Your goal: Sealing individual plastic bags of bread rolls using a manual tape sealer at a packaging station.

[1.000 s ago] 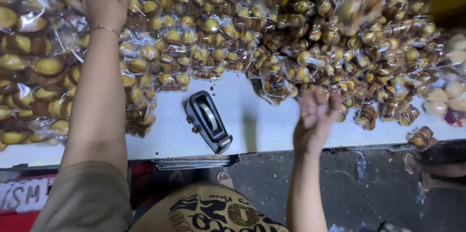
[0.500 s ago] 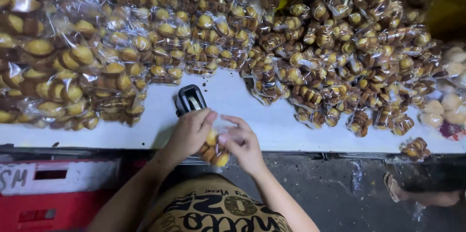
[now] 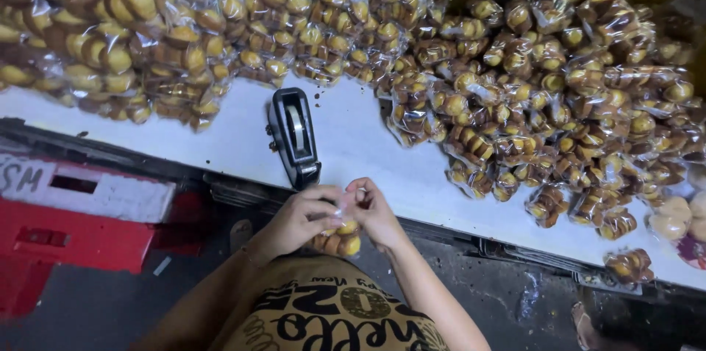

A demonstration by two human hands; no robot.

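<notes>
My left hand [image 3: 298,220] and my right hand [image 3: 373,211] meet at the near edge of the white table [image 3: 368,152], just below the black tape dispenser [image 3: 294,134]. Between them they pinch the clear top of a small bag of golden pastries [image 3: 337,239], which hangs under my fingers. The fingertips of both hands touch at the bag's neck.
A big heap of bagged yellow pastries [image 3: 147,27] covers the table's far left and middle. A heap of darker brown bagged pastries [image 3: 559,101] fills the right side. A red and white crate [image 3: 73,219] stands on the floor at the left.
A second ago my left arm reached far into the yellow heap and my right hand hovered at the table edge. Both hands came together on one bag by the dispenser.
</notes>
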